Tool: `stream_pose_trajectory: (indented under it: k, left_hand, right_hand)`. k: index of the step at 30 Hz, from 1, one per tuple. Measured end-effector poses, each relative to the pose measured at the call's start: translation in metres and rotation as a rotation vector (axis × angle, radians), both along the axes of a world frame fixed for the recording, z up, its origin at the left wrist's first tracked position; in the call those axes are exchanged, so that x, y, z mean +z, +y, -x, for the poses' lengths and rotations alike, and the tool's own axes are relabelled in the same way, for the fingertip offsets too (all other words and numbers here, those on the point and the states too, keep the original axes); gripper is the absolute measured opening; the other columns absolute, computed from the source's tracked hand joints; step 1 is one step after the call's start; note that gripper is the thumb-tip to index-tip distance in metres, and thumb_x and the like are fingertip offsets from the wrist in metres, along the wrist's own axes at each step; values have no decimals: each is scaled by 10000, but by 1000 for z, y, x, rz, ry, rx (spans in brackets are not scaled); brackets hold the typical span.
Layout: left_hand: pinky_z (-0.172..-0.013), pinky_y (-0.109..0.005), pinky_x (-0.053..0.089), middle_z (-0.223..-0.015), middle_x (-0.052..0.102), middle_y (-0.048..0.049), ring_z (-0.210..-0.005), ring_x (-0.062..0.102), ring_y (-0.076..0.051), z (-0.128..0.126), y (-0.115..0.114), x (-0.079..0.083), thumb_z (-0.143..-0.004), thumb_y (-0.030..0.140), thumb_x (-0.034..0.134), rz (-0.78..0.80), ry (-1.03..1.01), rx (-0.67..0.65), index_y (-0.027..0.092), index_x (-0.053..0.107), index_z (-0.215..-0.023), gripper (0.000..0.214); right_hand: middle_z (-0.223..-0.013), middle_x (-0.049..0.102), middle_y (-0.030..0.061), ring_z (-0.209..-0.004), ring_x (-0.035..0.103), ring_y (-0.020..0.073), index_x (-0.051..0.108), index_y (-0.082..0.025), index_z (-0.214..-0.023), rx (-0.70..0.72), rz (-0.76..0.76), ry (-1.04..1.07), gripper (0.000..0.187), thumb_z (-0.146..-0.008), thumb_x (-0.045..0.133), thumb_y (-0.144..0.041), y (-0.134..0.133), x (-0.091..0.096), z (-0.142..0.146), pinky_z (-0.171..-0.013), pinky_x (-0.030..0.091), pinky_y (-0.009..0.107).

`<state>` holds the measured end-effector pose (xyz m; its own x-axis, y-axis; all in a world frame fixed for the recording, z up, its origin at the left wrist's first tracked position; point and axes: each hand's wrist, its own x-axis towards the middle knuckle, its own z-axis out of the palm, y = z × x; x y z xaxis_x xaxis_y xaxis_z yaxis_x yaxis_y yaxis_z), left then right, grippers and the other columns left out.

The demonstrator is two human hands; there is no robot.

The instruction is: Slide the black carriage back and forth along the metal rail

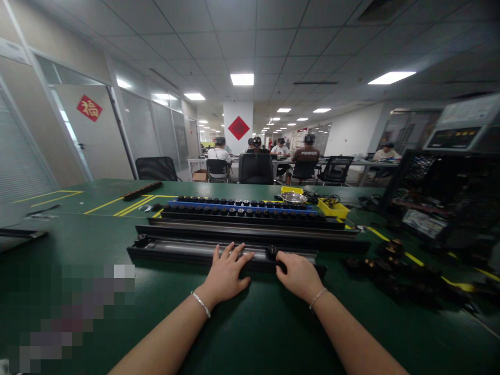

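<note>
A long black rail [172, 253] with a channel of bare metal lies nearest me on the green table. My left hand [228, 271] rests over the middle of it with fingers spread and tips on the channel. Against the right side of a small round black part [272, 252] in the channel, my right hand [300, 273] is curled closed; what its inner fingers grip is hidden. Another black part [141, 240] sits at the rail's left end. Just behind lies a second long black rail [250, 230].
Farther back are rows of small black round parts [230, 212] along a blue strip [219, 205]. A yellow bin [334, 209] and a metal bowl [294, 197] stand behind. Dark loose parts [390, 271] lie at right, beside a black rack [422, 192]. People sit beyond the table.
</note>
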<state>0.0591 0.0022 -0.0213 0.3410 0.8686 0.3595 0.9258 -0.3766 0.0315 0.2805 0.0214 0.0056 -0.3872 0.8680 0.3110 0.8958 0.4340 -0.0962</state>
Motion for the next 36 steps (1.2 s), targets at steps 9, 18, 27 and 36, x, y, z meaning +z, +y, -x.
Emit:
stream_pose_trajectory:
  k: [9, 18, 27, 36]
  left_hand:
    - [-1032, -621, 75, -1434, 344, -10, -1314, 248, -318, 0, 0, -2, -735, 487, 564, -7, -4, 2, 409, 358, -1310, 616]
    - [-1031, -623, 71, -1434, 344, -13, -1317, 243, -321, 0, 0, 0, -738, 485, 563, 9, -14, -4, 408, 355, -1313, 616]
    - [-1033, -627, 64, -1440, 332, -14, -1322, 229, -328, -1, -1, 2, -735, 473, 574, 31, -3, 8, 400, 361, -1314, 621]
    - [-1031, -627, 80, -1439, 337, -15, -1321, 235, -328, -2, -2, 3, -741, 476, 568, 32, 2, 7, 404, 351, -1319, 621]
  right_hand:
    - [-810, 647, 13, -766, 569, 150, 563, -228, -820, -23, 5, 1, 113, -778, 463, -261, -1, 3, -2, -680, 339, 256]
    - [-792, 638, 11, -750, 564, 150, 548, -223, -782, -51, -9, 5, 114, -783, 455, -289, 1, 2, -6, -649, 330, 254]
    - [-783, 642, 5, -737, 563, 149, 546, -227, -761, -90, 1, 5, 122, -791, 455, -303, -2, 5, -7, -615, 317, 256]
    - [-731, 629, -4, -705, 555, 146, 540, -230, -725, -128, -28, -4, 155, -802, 433, -310, 0, 4, -13, -586, 294, 255]
